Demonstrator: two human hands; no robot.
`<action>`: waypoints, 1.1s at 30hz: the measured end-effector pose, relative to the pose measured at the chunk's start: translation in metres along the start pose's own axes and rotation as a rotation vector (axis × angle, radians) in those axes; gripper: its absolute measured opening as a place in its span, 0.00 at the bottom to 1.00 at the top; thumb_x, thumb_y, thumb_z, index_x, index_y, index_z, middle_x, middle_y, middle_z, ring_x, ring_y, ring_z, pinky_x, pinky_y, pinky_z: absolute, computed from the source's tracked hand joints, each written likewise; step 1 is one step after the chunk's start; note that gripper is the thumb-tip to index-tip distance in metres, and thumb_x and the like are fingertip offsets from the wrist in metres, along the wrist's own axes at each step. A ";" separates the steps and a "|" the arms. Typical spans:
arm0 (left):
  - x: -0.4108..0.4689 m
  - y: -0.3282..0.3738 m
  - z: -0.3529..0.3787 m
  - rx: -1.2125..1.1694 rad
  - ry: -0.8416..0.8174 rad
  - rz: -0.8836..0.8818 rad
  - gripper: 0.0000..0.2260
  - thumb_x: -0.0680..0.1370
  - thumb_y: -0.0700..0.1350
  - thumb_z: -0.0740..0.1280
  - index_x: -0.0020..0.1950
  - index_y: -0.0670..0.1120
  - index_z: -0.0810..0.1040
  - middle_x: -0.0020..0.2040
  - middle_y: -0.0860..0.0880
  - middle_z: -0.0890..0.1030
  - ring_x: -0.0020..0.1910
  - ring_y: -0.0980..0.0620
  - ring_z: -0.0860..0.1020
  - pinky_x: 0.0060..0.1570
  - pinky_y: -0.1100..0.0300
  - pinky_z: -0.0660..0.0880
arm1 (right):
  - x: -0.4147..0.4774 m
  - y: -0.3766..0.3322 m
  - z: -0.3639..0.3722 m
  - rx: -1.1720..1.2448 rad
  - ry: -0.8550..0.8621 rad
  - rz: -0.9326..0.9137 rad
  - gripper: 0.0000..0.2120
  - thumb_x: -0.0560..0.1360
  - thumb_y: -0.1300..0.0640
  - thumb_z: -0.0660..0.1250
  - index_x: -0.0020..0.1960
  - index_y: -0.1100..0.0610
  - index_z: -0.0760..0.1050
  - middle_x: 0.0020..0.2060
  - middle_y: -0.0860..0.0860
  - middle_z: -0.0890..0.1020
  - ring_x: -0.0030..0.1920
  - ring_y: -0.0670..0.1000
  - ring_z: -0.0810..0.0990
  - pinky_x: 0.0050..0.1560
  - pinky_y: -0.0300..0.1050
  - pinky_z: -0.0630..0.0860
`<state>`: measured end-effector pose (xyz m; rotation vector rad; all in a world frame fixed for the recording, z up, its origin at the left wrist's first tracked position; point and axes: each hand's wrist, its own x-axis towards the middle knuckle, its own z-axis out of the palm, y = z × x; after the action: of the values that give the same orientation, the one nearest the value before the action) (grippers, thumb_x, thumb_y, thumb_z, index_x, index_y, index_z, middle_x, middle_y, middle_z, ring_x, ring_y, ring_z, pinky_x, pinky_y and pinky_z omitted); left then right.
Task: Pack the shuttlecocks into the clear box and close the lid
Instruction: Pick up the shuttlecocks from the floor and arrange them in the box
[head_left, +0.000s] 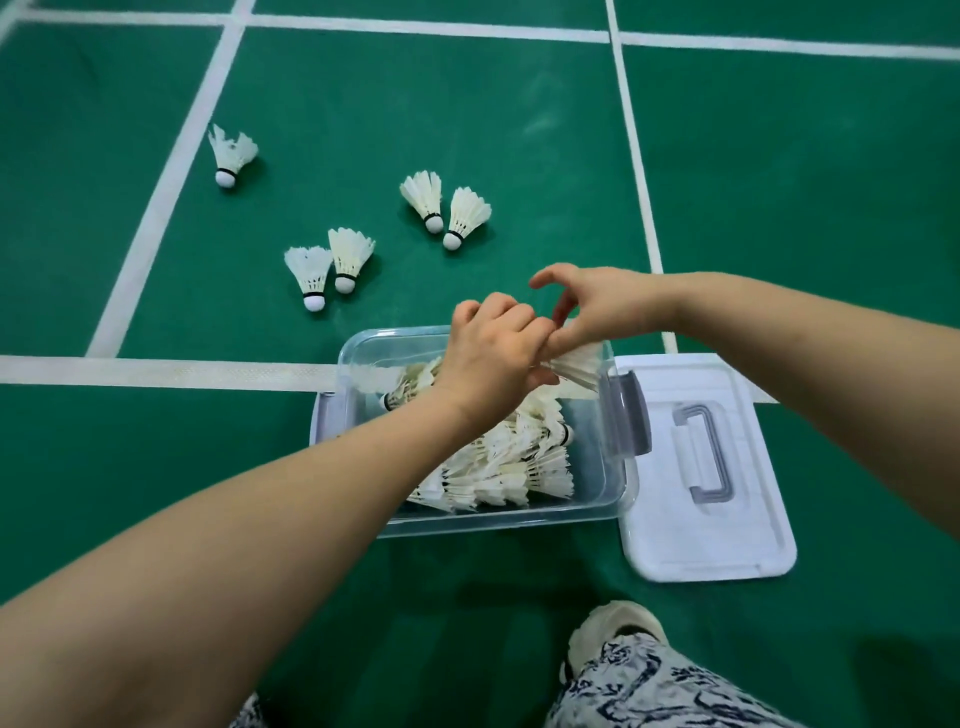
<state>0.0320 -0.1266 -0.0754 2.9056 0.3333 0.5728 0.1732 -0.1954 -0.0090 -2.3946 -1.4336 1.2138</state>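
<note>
The clear box (358, 358) stands open on the green floor with several white shuttlecocks (519, 467) lying inside. Over its far right corner a white shuttlecock (579, 370) is held, feathers pointing right. My left hand (493, 353) grips its base end with curled fingers. My right hand (597, 306) pinches it from above, the index finger raised. The white lid (727, 540) with a grey handle lies flat to the right of the box. Several loose shuttlecocks lie on the floor beyond: a pair (327, 267), another pair (447, 205), and a ragged single one (231, 153).
White court lines (156, 371) cross the green floor behind and to the left of the box. My shoe (613, 629) and patterned trouser leg (654, 691) are at the bottom, just in front of the box. Grey latches (631, 410) hang at the box's sides.
</note>
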 end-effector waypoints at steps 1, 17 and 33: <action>-0.001 0.000 0.002 -0.025 -0.025 -0.070 0.18 0.62 0.54 0.74 0.45 0.45 0.80 0.38 0.49 0.80 0.45 0.45 0.76 0.44 0.54 0.60 | 0.000 0.002 -0.004 0.038 0.027 0.005 0.38 0.68 0.46 0.72 0.72 0.50 0.57 0.54 0.50 0.77 0.53 0.50 0.74 0.53 0.39 0.65; -0.005 0.017 0.018 -0.023 -0.289 -0.284 0.20 0.76 0.56 0.62 0.64 0.48 0.69 0.62 0.50 0.74 0.64 0.47 0.64 0.56 0.52 0.56 | 0.005 0.014 -0.005 0.236 0.190 0.015 0.27 0.71 0.46 0.69 0.67 0.50 0.67 0.51 0.50 0.77 0.51 0.49 0.75 0.52 0.38 0.66; -0.019 0.026 0.014 0.111 -0.455 -0.043 0.25 0.76 0.56 0.62 0.71 0.57 0.60 0.73 0.45 0.57 0.71 0.44 0.55 0.66 0.45 0.53 | 0.008 0.022 0.000 0.257 0.185 0.054 0.22 0.72 0.46 0.68 0.64 0.50 0.70 0.55 0.51 0.76 0.56 0.50 0.74 0.60 0.42 0.68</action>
<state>0.0250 -0.1576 -0.0895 3.0084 0.3687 -0.1237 0.1901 -0.2009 -0.0237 -2.3114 -1.0954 1.0796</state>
